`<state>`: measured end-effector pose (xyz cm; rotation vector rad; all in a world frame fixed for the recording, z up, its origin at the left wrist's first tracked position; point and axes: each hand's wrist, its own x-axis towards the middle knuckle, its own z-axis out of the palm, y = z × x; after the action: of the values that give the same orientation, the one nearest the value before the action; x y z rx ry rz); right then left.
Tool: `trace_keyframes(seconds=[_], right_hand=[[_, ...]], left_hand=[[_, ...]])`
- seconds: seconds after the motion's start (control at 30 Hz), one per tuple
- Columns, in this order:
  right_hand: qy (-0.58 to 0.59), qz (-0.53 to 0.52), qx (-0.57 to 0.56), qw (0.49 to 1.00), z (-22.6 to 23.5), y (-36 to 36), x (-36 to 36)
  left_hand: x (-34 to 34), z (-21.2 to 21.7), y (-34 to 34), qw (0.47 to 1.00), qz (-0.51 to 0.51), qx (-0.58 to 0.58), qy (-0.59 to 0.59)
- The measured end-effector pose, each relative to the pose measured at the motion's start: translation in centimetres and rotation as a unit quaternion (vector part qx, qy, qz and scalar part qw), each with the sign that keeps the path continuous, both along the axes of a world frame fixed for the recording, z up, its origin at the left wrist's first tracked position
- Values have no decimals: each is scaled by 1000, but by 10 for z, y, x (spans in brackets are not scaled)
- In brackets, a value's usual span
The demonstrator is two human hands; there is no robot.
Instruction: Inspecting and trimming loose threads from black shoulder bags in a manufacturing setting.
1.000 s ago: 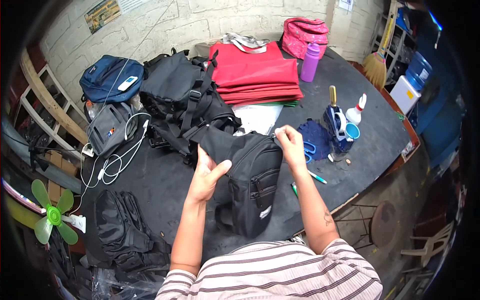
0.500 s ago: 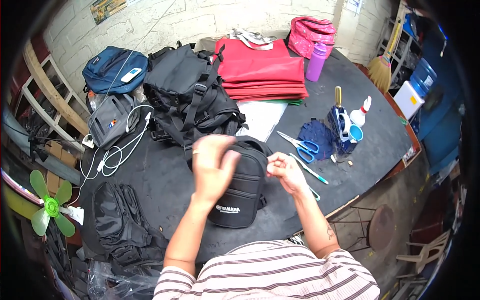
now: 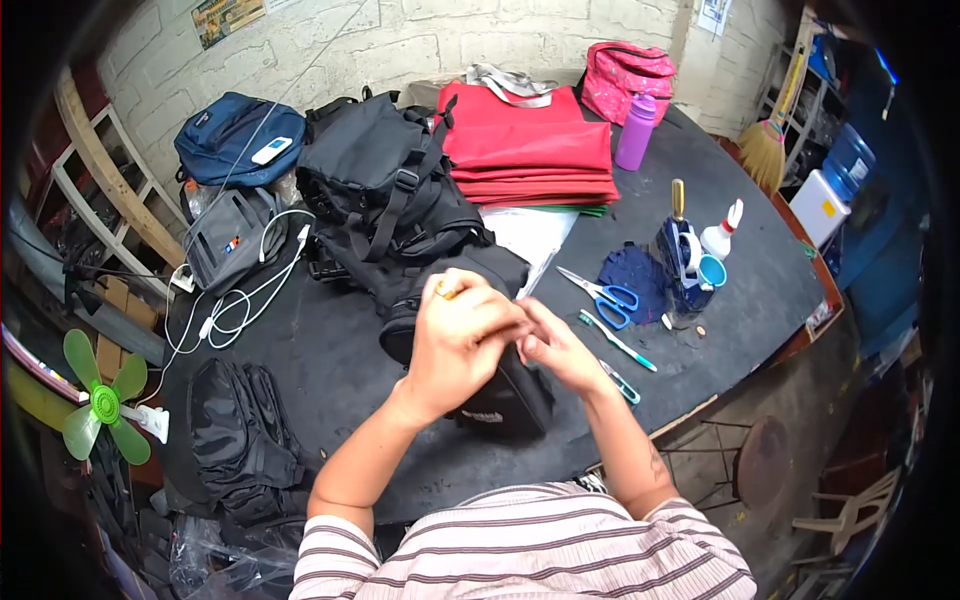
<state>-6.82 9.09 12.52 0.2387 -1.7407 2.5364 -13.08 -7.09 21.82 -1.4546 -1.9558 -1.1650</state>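
A green fan (image 3: 104, 403) stands at the far left, beside a black surface (image 3: 335, 375). Above it, a printed poster (image 3: 228, 20) in yellow and dark tones hangs on the pale block wall (image 3: 345, 50); its lettering is too small to tell. On the surface are a folded black bag (image 3: 240, 430), a blue backpack (image 3: 235, 135), a grey bag (image 3: 235, 240) bearing a small coloured tag, and a large black backpack (image 3: 365, 160). Just in front of that backpack sits the small black bag (image 3: 515, 395), tilted, a pale print low on its front. The left hand (image 3: 462, 335) curls over it, fingertips meeting those of the right hand (image 3: 555, 345); whether either is clamped on the bag, I cannot tell. Behind lie red cloths (image 3: 530, 140). Rightward come blue-handled scissors (image 3: 612, 302), a toothbrush (image 3: 618, 341), a purple bottle (image 3: 636, 133) and, off the surface, a white water dispenser (image 3: 815, 212) with a yellow label.
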Motion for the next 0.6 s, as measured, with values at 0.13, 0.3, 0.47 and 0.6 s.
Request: trace_keyframes(seconds=[0.13, 0.3, 0.47, 0.6], right_hand=[[-32, 80, -92, 992, 8, 2, -11], [55, 44, -38, 997, 41, -27, 4], [6, 56, 27, 998, 12, 7, 18], [77, 42, -136, 987, -9, 33, 21]], left_hand=[[7, -2, 1, 993, -6, 113, 14], [-25, -50, -28, 799, 35, 474, -369], [-43, -111, -51, 453, -202, 308, -812], [-46, -119, -57, 411, -309, 263, -816]])
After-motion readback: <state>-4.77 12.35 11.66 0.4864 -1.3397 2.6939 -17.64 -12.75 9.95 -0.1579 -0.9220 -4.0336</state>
